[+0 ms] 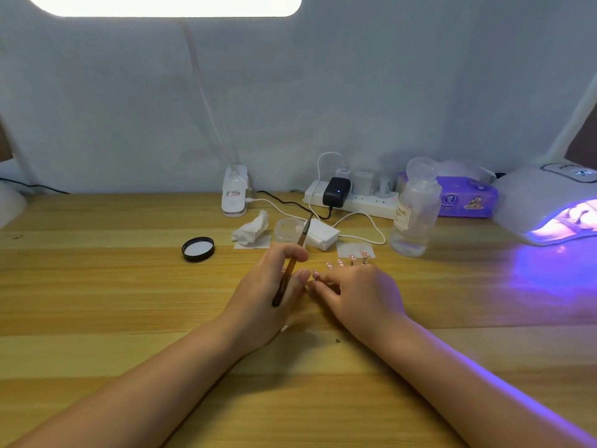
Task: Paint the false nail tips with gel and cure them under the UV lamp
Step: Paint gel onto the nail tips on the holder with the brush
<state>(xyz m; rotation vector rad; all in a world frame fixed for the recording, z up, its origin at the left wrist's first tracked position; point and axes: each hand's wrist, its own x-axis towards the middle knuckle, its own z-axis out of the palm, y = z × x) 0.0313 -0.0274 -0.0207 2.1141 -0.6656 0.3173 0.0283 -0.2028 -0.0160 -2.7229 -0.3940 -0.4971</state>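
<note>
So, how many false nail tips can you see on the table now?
5 false nail tips: one between the fingertips of both hands, and four in a row beyond the right hand, at and. The hands may hide more.

We are seeing two forearms entering from the bottom edge, both bare from the frame edge to the wrist; no sleeve is showing on either. We are seeing the left hand [268, 287] and the right hand [358, 294] uncovered, with no glove on either. Nothing is showing at either wrist, and no ring is showing on the visible fingers [302, 275]. The fingernails in view are looking short and plain, though they are too small to judge further. Violet light is falling along the outer edge of the right forearm and across the back of the right hand.
</note>
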